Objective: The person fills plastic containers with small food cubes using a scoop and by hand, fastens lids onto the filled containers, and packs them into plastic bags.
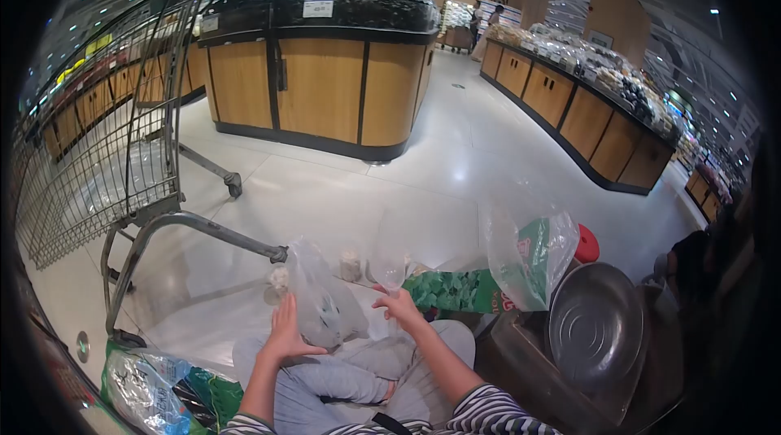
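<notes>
My left hand (285, 331) is open, fingers stretched and thumb apart, along the left side of a clear plastic bag (332, 309) standing in front of my crossed legs. Some pale contents show low in the bag. My right hand (398, 310) is closed around the lower part of a clear plastic piece with a rounded top (390, 271); its exact kind is too faint to tell. Beyond the hands, small whitish clumps, one at the left (279, 278) and another in the middle (351, 265), rest on the pale floor covering.
A metal shopping cart (150, 166) stands at the left. At the right are a dark round basin (598, 325), a green printed bag (455, 290), clear plastic (529, 260) and a red object (586, 244). Another printed bag (167, 390) lies at lower left. Wooden display counters (317, 93) stand ahead.
</notes>
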